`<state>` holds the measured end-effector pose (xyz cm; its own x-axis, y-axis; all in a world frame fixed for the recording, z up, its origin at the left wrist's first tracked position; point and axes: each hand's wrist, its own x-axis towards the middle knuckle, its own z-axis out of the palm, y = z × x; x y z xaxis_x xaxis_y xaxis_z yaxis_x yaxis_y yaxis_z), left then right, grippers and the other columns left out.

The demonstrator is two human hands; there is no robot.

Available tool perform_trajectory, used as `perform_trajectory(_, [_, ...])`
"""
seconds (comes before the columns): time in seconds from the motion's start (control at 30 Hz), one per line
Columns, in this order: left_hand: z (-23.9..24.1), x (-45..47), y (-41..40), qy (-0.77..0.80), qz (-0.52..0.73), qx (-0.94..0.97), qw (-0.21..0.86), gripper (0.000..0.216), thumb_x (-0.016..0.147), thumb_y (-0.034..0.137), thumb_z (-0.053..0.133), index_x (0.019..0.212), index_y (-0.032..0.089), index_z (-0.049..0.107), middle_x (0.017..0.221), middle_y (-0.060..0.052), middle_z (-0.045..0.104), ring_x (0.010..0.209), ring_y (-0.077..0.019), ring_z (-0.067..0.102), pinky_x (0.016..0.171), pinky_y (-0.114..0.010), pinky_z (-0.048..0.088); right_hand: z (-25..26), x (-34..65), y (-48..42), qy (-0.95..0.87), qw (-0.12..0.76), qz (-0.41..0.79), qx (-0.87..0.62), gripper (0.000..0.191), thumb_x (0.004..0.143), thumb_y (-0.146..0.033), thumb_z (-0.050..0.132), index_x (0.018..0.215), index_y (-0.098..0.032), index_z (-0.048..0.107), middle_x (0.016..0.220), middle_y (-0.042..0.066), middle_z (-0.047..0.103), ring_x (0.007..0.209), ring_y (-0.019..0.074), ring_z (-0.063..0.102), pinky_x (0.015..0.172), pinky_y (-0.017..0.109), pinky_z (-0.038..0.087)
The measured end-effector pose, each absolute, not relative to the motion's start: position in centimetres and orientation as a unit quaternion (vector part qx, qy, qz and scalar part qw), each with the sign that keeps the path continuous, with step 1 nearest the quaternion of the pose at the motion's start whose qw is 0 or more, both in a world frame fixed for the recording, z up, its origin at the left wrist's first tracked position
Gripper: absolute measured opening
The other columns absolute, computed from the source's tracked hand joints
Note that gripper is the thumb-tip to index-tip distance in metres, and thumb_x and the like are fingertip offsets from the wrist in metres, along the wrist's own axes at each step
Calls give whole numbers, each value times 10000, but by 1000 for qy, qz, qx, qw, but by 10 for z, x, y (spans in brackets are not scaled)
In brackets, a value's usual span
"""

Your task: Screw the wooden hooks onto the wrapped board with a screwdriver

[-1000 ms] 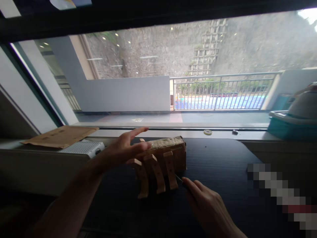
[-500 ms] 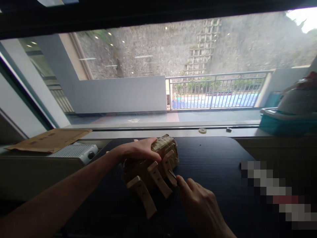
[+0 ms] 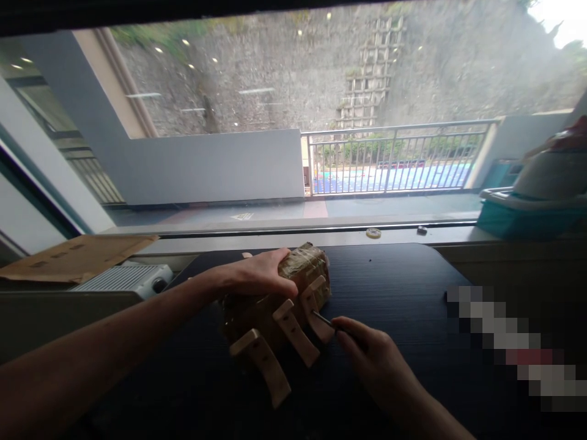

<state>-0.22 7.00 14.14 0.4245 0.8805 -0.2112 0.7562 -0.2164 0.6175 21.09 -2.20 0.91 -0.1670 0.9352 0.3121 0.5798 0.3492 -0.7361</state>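
Observation:
A block-shaped bundle wrapped in brown tape (image 3: 306, 260) lies on the dark table. Over its top rests my left hand (image 3: 263, 273), gripping it with the thumb on the near side and the other fingers hidden behind. Three curved wooden pieces with small holes stick out along the near side: a left piece (image 3: 266, 366), a middle piece (image 3: 297, 336) and a right piece (image 3: 313, 298). My right hand (image 3: 378, 354) is closed around a thin metal screwdriver (image 3: 324, 319). Its tip meets the right piece at a hole; whether a screw sits there is too small to tell.
The dark table (image 3: 389, 293) reaches the window sill, where a tape roll (image 3: 373, 233) and a small dark object (image 3: 422, 230) lie. A teal bin (image 3: 523, 214) stands at right. Flat cardboard (image 3: 68, 260) and a white slatted appliance (image 3: 123, 280) are at left.
My right hand has shifted a little right, away from the bundle, and more of the screwdriver's shaft shows. My left hand keeps its hold on the bundle. The view has tilted slightly.

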Motion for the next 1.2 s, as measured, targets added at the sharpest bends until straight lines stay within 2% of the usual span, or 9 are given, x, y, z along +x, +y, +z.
perform_trajectory(0.07, [141,-2,70,530,106,768,343,521,563,351,708,1045,184,601,848,-81,680,704,-243,620,555,-277,448,15,211,-20,-680,388,333,-525,322,908,-324,436,1058,-165,672,966,63,716,889,193,664,753,284,522])
perform_trajectory(0.1, [140,-2,70,533,111,762,351,521,551,343,717,1038,194,605,841,-85,681,695,-249,624,551,-284,449,17,211,-20,-674,386,345,-527,326,904,-334,438,1048,-165,676,962,63,717,896,200,664,763,295,522])
perform_trajectory(0.17, [139,-2,71,537,115,751,366,504,542,334,723,1018,212,613,833,-92,686,684,-258,632,542,-291,449,18,212,-21,-694,380,296,-534,302,886,-303,462,1068,-174,666,961,60,717,886,211,667,761,312,522])
perform_trajectory(0.27, [137,-2,72,538,117,751,364,481,537,339,723,992,219,623,841,-95,694,692,-266,644,544,-291,455,15,211,-23,-752,366,162,-524,291,869,-227,475,1106,-206,643,968,53,711,819,198,679,710,294,522])
perform_trajectory(0.37, [136,-3,74,539,116,754,358,533,521,353,728,1024,212,622,849,-90,693,707,-269,647,554,-293,468,11,210,-25,-775,370,106,-501,285,876,-195,462,1089,-223,649,953,46,709,762,166,680,689,257,521])
perform_trajectory(0.73, [136,-4,75,538,101,756,358,567,533,358,737,1064,204,609,856,-87,689,721,-275,652,536,-288,487,10,214,-25,-721,404,255,-502,299,890,-252,450,1104,-202,652,994,47,713,887,205,670,754,300,528])
perform_trajectory(1.2, [137,-4,79,540,27,764,352,654,606,397,709,1188,221,468,1012,-81,656,852,-270,646,666,-315,520,-1,209,-27,-747,412,179,-490,286,898,-222,458,1129,-201,625,1030,46,694,883,168,665,774,268,522])
